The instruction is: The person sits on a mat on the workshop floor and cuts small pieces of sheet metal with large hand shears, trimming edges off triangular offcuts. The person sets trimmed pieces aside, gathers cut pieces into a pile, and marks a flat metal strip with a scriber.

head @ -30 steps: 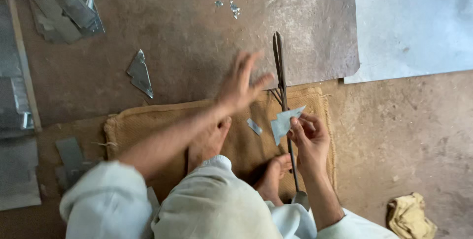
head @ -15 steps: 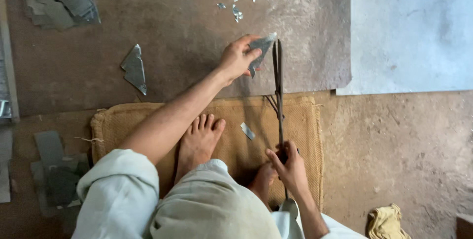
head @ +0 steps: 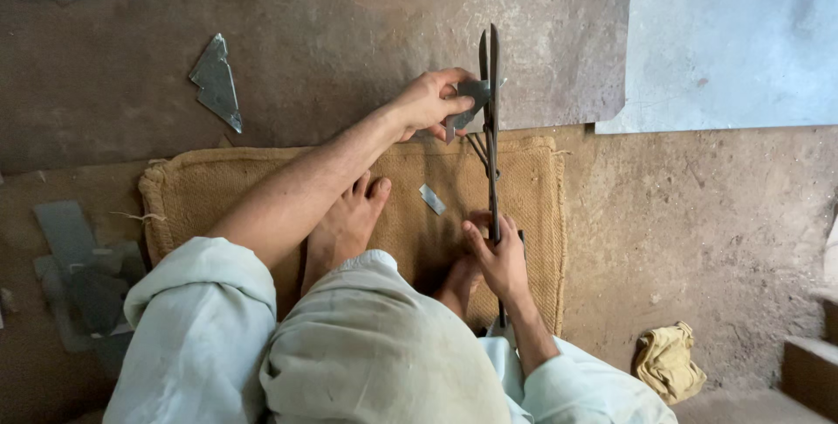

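We see the left hand (head: 429,103) stretched out ahead, its fingers pinched shut on a small grey metal piece (head: 472,95) that it holds against the blades of the long metal shears (head: 491,118), which stand upright on the burlap mat (head: 524,188). The right hand (head: 497,258) sits nearer the body, fingers wrapped closed around the lower handle of the shears, directly below the left hand. Between the two hands a small metal offcut (head: 431,199) lies on the mat beside a bare foot (head: 345,225), while a triangular metal scrap (head: 217,82) rests on the floor well off to the left of the left hand.
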